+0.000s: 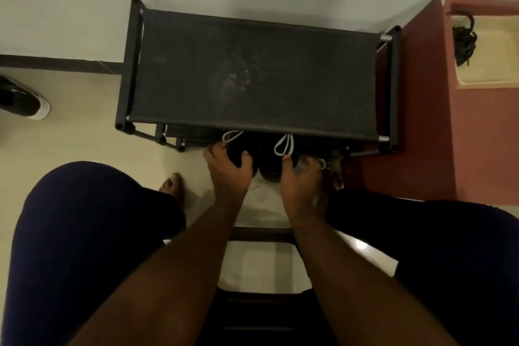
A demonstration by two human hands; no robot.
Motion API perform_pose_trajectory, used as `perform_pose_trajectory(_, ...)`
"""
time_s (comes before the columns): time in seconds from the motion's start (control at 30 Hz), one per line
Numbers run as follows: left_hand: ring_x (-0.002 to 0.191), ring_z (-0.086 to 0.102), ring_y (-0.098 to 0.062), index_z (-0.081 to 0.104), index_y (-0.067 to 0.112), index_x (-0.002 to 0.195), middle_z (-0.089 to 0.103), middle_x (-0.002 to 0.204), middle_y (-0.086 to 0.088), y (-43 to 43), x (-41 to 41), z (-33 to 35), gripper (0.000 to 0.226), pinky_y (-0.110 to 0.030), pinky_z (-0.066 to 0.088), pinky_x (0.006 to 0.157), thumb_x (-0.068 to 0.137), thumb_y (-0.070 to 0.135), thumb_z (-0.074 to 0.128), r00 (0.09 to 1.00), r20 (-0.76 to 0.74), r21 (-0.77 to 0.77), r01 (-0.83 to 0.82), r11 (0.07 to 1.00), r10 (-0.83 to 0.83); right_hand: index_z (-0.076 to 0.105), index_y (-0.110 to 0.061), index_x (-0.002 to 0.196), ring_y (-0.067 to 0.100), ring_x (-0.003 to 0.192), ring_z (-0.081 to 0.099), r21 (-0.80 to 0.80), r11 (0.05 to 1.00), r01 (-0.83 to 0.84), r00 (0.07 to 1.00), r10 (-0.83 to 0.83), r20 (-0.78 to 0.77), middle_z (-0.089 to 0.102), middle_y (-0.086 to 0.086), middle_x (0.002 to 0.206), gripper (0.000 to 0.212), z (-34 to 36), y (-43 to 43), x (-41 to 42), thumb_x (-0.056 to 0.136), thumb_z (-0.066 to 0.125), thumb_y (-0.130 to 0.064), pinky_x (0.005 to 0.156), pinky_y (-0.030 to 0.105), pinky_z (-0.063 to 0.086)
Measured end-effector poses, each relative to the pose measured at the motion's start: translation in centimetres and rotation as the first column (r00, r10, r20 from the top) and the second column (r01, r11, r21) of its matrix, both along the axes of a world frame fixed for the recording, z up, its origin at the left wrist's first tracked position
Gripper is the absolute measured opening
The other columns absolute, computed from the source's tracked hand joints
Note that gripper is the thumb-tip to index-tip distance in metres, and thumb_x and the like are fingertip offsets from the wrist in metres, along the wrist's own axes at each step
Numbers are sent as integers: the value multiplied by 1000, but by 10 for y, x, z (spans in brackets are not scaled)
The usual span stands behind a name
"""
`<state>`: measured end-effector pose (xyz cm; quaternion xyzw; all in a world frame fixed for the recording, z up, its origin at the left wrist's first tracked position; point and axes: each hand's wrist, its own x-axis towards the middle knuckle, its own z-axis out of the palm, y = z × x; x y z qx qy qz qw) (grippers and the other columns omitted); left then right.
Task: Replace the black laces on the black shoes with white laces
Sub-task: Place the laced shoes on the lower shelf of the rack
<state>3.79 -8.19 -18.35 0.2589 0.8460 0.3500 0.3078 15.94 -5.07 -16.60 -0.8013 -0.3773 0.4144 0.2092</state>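
Two black shoes with white laces sit side by side at the front edge of a black shoe rack (258, 70), half hidden under its top shelf. My left hand (229, 170) grips the heel of the left shoe (238, 154), fingers and thumb curled round it. My right hand (300, 177) grips the heel of the right shoe (273, 161). White lace loops (284, 144) show on the right shoe, and another white loop (231, 135) on the left. A bundle of black laces (464, 39) lies in a cream tray (488, 76) at the far right.
The tray rests on a reddish cabinet (427, 121) right of the rack. Another dark shoe with a white sole (25, 104) lies on the floor at the far left. My knees (78, 233) and a bare foot (172, 185) frame the tiled floor.
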Motion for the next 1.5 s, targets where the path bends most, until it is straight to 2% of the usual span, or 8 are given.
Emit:
perform_pose_trajectory(0.1,118,56,-31,36,14,144,51,134,-14,7,-5,-3,69,-39,53,88,89,49,61,907,297,-359,-183,915,298,47,-19,139,32,109,65,-379,910,169,874,-316,-369,61,12,129,55,-5,13,-11,92,67,-36,82,42,59)
perform_pose_trajectory(0.23,98,67,-29,51,8,131,64,117,-14,15,-14,-15,50,-35,58,67,89,35,62,702,602,-401,-146,904,380,52,-12,138,37,114,63,-391,893,224,766,-410,-496,60,18,131,46,-11,22,-17,94,56,1,75,42,60)
perform_pose_trajectory(0.47,104,65,-30,57,15,131,64,121,-12,37,-7,-23,73,-45,56,90,63,40,62,738,593,-251,-211,945,322,49,-10,140,36,115,62,-335,905,263,725,-415,-550,60,19,131,49,-13,45,-15,94,54,5,86,45,58)
perform_pose_trajectory(0.6,106,65,-28,57,24,132,65,121,-7,51,-17,-28,64,-47,55,91,69,38,60,788,579,-181,-127,975,210,49,-9,140,33,114,64,-322,923,209,766,-359,-533,61,17,131,45,-16,55,-14,96,59,-3,83,39,56)
perform_pose_trajectory(0.73,102,67,-30,57,22,132,66,119,-9,56,-22,-21,62,-48,58,85,71,38,61,766,591,-223,-144,964,251,46,-8,143,34,116,62,-325,925,197,767,-352,-536,58,17,133,48,-15,57,-16,97,58,-2,87,40,55)
perform_pose_trajectory(1.03,108,64,-30,47,21,137,59,132,-9,54,-10,-15,47,-37,58,78,93,30,61,723,606,-252,-219,943,330,49,-9,141,24,100,63,-284,953,106,803,-250,-541,60,14,130,47,-20,59,-5,96,61,-5,68,29,56)
perform_pose_trajectory(1.3,120,54,-28,36,23,143,52,140,-5,46,-11,-17,62,-44,47,87,91,45,61,694,661,-236,-170,957,286,46,-15,143,29,115,62,-267,953,140,764,-276,-583,59,9,130,48,-21,49,-6,98,61,-13,82,32,53)
perform_pose_trajectory(1.5,120,54,-27,42,21,139,55,134,-4,43,-12,-19,57,-46,46,98,90,39,64,689,664,-220,-191,957,290,47,-28,141,25,114,55,-368,926,85,831,-269,-488,59,0,125,48,-18,47,-2,96,62,-39,87,44,47)
